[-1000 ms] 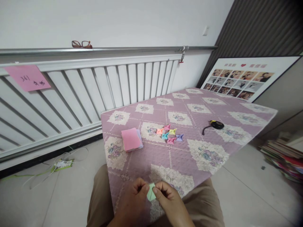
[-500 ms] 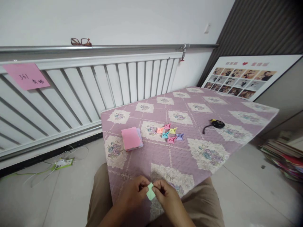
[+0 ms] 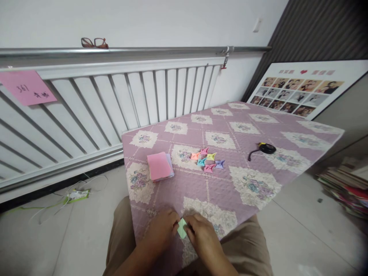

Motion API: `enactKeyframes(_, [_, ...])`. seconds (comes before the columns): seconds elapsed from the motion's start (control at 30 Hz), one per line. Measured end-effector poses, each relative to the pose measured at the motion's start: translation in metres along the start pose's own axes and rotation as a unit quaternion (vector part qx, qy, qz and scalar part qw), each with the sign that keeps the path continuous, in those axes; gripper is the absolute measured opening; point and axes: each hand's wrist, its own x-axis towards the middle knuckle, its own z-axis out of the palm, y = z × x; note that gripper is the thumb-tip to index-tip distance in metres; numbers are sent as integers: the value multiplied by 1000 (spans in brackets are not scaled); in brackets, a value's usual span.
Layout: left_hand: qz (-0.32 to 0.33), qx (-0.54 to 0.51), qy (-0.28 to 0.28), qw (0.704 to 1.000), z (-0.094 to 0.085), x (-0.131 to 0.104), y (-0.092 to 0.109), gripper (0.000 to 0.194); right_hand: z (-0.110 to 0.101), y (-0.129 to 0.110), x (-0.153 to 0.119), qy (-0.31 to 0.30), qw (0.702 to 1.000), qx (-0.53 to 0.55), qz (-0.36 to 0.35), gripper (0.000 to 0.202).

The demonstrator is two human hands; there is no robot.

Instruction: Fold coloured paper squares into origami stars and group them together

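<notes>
Between my two hands, close to the table's front edge, is a small piece of light green folded paper (image 3: 182,229) with a crease down its middle. My left hand (image 3: 161,229) pinches its left side, fingers curled. On the other side, my right hand (image 3: 202,234) grips the right edge with thumb and fingers. The fingertips cover parts of both edges. Farther up the table lies a group of several small folded paper pieces (image 3: 209,168) in pink, orange, yellow, teal and purple. A stack of square paper (image 3: 159,166), pink on top, lies to their left.
A patterned purple cloth covers the table (image 3: 184,132). A black object with a strap (image 3: 266,148) lies at the right. Behind stands a white radiator (image 3: 143,96), with glasses (image 3: 94,43) on the pipe above. A power strip (image 3: 77,195) is on the floor.
My fingers have closed in further over the green paper, and the right hand's fingers now curl over its top edge. The camera view has shifted slightly.
</notes>
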Motion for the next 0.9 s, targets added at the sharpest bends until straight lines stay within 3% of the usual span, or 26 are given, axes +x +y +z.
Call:
enactKeyframes(0.17, [5,5,-10,1000,-2,3,1,11,-3,3,4,-27,1000,-12,-6,20])
enactKeyframes(0.53, [-13,-1,6,1000,0,-1,2,11,1,11,5,-17,1000,-6,-8,12])
enactKeyframes(0.9, [32,37,-5,999,2,1,-5,9,2,18,4,-22,998,-10,-60,11])
